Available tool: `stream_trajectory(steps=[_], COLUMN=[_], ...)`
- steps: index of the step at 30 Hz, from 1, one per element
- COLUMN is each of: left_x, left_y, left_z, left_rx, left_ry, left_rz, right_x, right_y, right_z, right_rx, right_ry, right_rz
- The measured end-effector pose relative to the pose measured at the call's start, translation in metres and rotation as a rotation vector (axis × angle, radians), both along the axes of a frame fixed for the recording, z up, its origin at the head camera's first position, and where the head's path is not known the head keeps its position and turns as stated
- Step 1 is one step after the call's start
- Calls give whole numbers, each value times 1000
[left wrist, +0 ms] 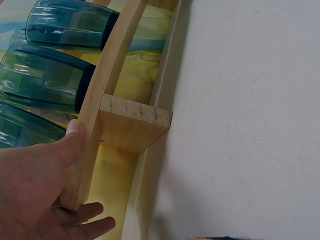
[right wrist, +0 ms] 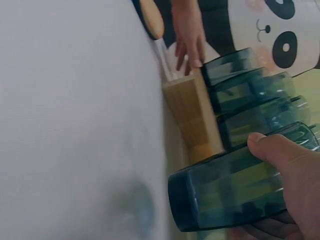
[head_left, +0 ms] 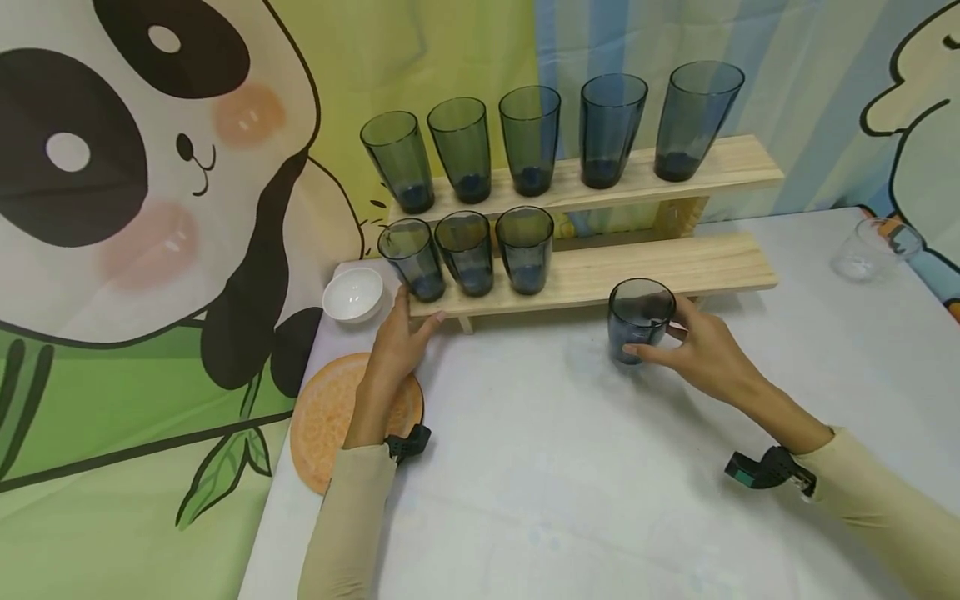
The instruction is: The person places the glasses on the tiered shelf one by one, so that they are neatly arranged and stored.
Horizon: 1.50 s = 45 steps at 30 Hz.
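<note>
In front of the two-tier wooden shelf (head_left: pixel 592 279), my right hand (head_left: pixel 705 346) grips a smoky blue glass (head_left: pixel 641 321), with the thumb on its near side. The right wrist view shows the base of this glass (right wrist: pixel 225 192) held off the white table. My left hand (head_left: pixel 396 350) holds the left end of the lower board (left wrist: pixel 80 172), thumb on one face and fingers round the other side. Three matching glasses stand on that board next to it, among them the rightmost one (head_left: pixel 525 250). Several taller glasses, such as the middle one (head_left: pixel 530 137), line the upper board.
A small white bowl (head_left: pixel 352 296) sits left of the shelf. Under my left forearm lies a round orange mat (head_left: pixel 326 429). A clear glass (head_left: pixel 870 250) stands at the far right of the white table (head_left: pixel 525 467). Printed curtains hang behind.
</note>
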<state>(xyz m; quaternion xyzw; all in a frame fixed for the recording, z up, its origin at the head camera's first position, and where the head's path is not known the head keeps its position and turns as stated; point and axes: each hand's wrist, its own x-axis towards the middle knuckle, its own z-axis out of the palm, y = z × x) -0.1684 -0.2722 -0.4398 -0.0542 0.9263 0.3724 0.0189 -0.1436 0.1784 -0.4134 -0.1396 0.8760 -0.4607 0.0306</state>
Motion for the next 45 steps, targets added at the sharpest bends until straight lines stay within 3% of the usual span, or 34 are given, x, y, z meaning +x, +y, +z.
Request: stream_trajectory(steps=[8, 15, 20, 30, 45], left_x=[0, -3, -4, -5, -2], left_y=[-3, -3, 0, 3, 3], left_z=[0, 0, 1, 4, -4], left_rx=[-5, -3, -5, -13, -14], left_ry=[-10, 7, 7, -1, -7], left_rz=[5, 2, -9, -13, -15], right_x=[-10, -42, -61, -80, -84], right_y=[2, -10, -19, -33, -43], right_z=[42, 63, 63, 53, 41], right_rx=[-2, -15, -49, -127, -128], right_ry=[16, 54, 22, 11, -8], right_rz=[-22, -30, -23, -8, -10])
